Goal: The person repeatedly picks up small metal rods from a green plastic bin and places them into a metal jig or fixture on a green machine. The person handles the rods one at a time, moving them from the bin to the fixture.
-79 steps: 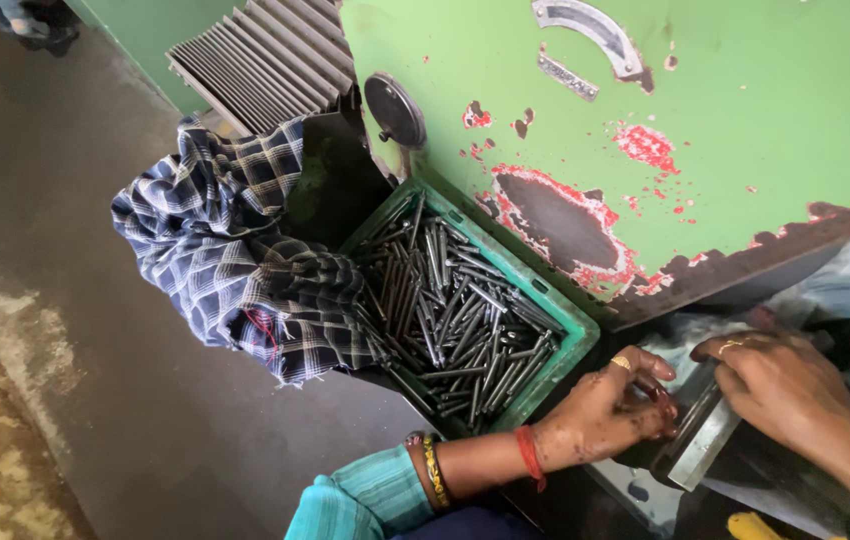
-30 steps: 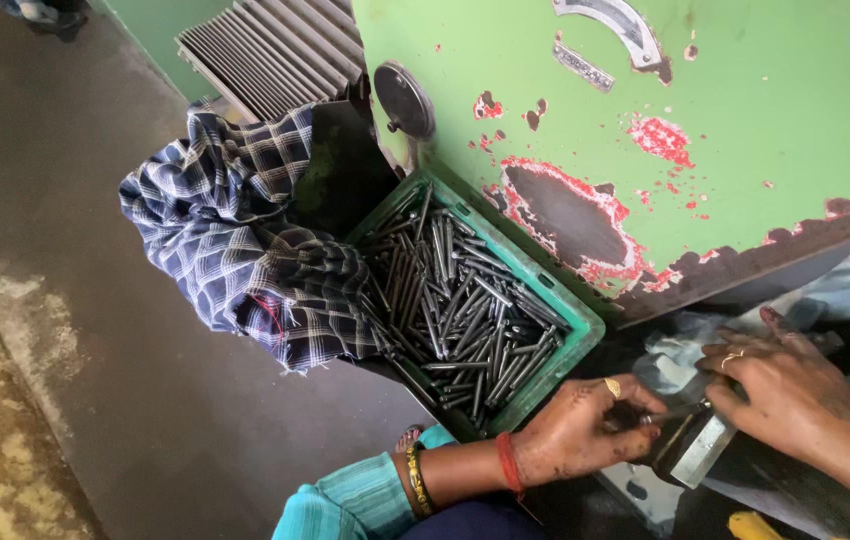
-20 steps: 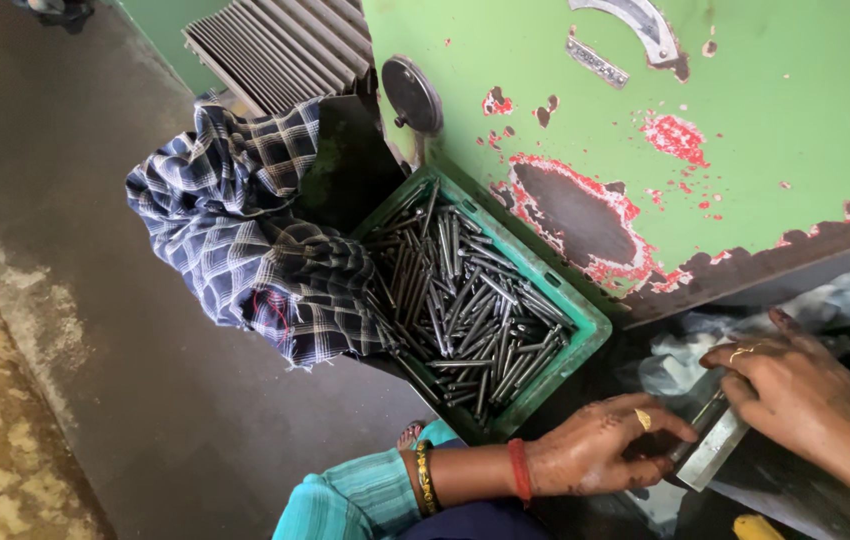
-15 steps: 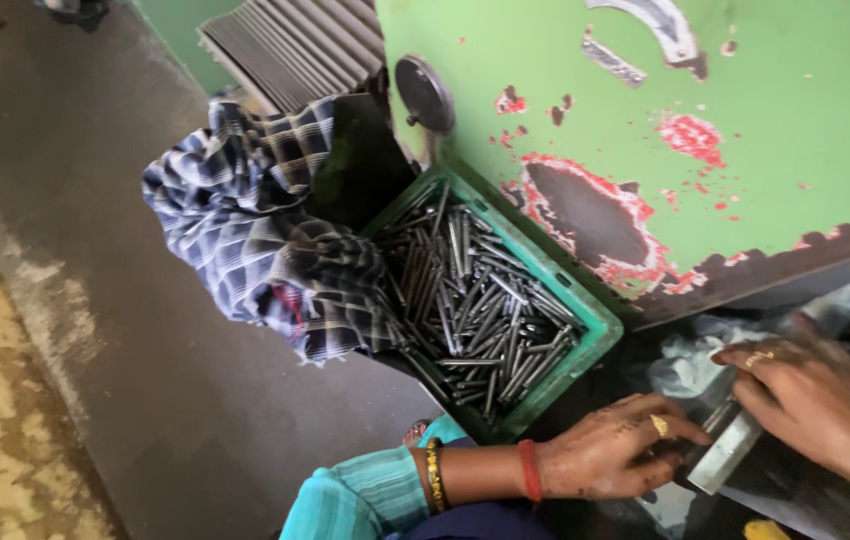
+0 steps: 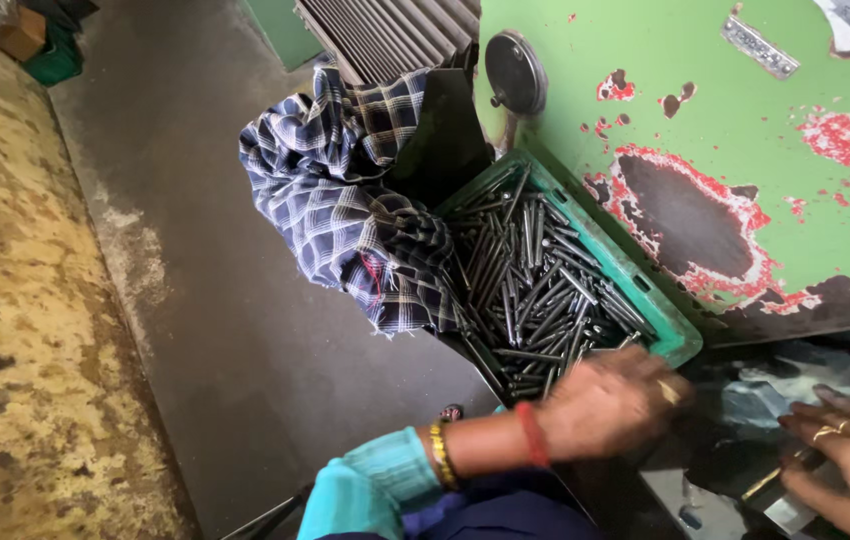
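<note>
A green plastic crate (image 5: 673,328) beside the green machine is full of several short dark metal rods (image 5: 535,290). My left hand (image 5: 610,403), blurred by motion, hovers at the crate's near corner just over the rods; I cannot tell whether it holds anything. It wears a ring, a red thread and gold bangles, with a teal sleeve behind. My right hand (image 5: 845,470) rests at the lower right on a dark work surface, fingers on a small shiny metal piece (image 5: 780,500).
A blue checked cloth (image 5: 345,210) is draped over the crate's far left side. The worn green machine panel (image 5: 725,120) with chipped red paint rises behind. A ribbed metal grille (image 5: 395,30) stands at the top. Grey concrete floor (image 5: 205,300) lies to the left.
My left hand has moved left from the metal piece near my right hand to the crate's near corner. The view has shifted, showing more floor on the left.
</note>
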